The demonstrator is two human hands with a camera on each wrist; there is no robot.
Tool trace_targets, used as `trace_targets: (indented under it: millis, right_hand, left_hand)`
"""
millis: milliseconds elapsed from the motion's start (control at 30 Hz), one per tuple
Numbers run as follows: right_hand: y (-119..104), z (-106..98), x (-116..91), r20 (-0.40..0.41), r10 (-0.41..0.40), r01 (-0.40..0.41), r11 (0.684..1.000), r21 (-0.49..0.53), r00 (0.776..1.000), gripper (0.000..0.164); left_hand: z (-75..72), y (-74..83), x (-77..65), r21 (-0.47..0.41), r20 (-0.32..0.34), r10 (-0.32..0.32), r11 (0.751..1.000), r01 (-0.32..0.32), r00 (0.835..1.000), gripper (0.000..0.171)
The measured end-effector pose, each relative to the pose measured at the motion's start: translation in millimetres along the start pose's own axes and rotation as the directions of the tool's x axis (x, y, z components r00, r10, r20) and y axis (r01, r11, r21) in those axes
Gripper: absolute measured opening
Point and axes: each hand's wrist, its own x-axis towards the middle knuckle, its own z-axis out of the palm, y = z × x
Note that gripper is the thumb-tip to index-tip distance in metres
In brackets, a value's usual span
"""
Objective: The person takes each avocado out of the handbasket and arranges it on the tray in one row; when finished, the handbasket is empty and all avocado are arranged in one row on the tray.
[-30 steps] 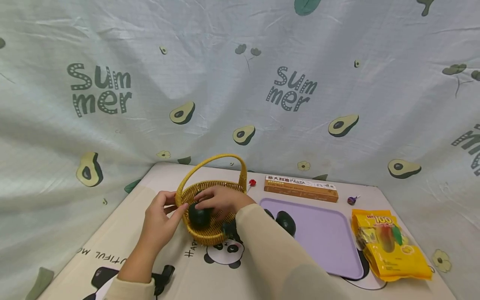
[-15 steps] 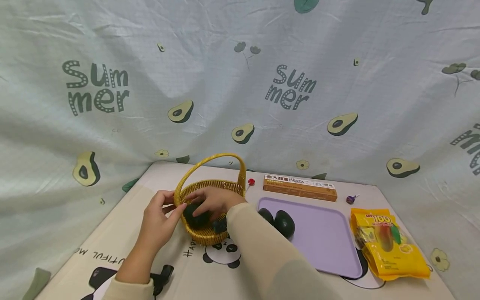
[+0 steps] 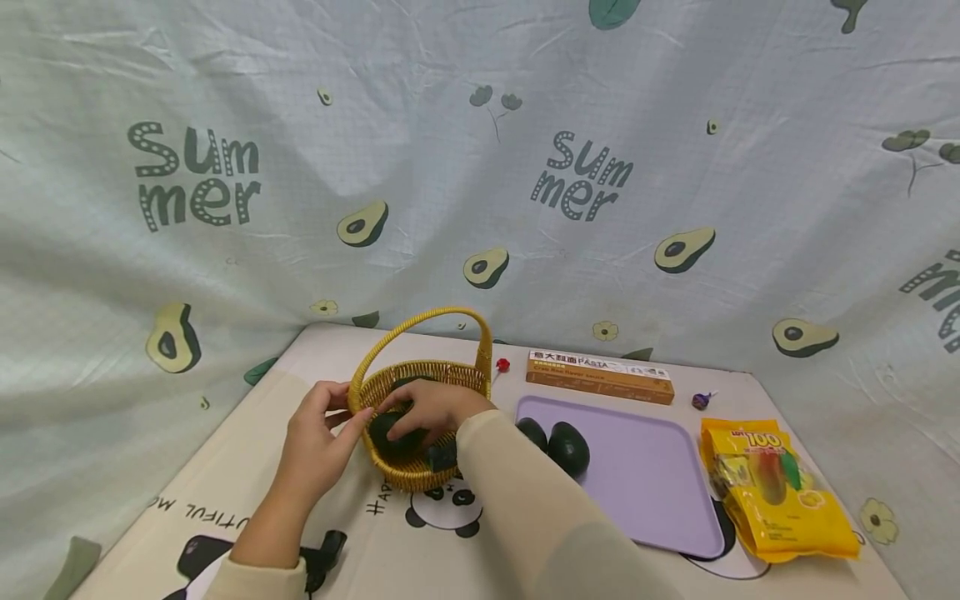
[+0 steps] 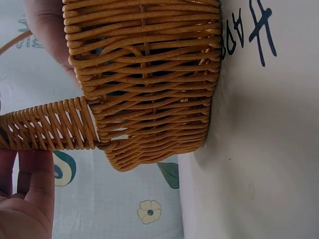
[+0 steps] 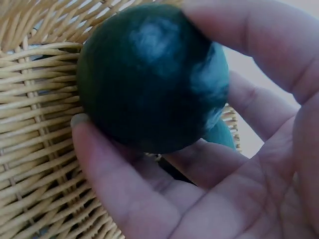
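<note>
My right hand (image 3: 431, 410) is down inside a yellow wicker basket (image 3: 408, 479), its fingers and thumb curled round a dark green avocado (image 5: 149, 79). In the head view the same avocado (image 3: 386, 433) lies low against the basket's left inner wall. Behind the hand, part of another avocado (image 3: 411, 382) shows in the basket. My left hand (image 3: 322, 433) pinches the foot of the tall handle (image 3: 356, 387) at the basket's left side. Seen from the left wrist, the fingers (image 4: 40, 174) meet the woven handle (image 4: 50, 124) from below.
To the right lies a lilac tray (image 3: 645, 483), with two avocados (image 3: 568, 450) at its left end. Beyond it are a pasta box (image 3: 600, 377), a red lollipop (image 3: 502, 364) and a purple lollipop (image 3: 702, 401). A yellow candy bag (image 3: 780, 492) lies at the far right.
My right hand has shifted slightly left and lower in the basket with the avocado. Its sleeve now covers less of the tray's avocados. The left hand stays at the handle.
</note>
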Motion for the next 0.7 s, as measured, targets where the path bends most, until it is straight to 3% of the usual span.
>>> trace_targets:
  millis: [300,533,700]
  right_hand:
    - [2.2,-12.1,-7.5,0.06,-0.048,0.043,0.995,0.088,0.997,0.048]
    - [2.7,-22.5,-16.5,0.008,-0.098,0.097,0.992,0.08,0.995,0.05]
    - [6.8,-32.2,-24.7,-0.021,-0.148,0.149,0.978,0.148,0.989,0.055]
  left_hand:
    - [0.2,-0.4,1.2,0.007,0.002,-0.004,1.0,0.004,1.0,0.034]
    - [-0.5,1.4,0.7,0.022,0.012,-0.012,1.0,0.012,1.0,0.034]
    - [-0.1,0.3,0.1,0.025,0.009,-0.019,1.0,0.019,1.0,0.035]
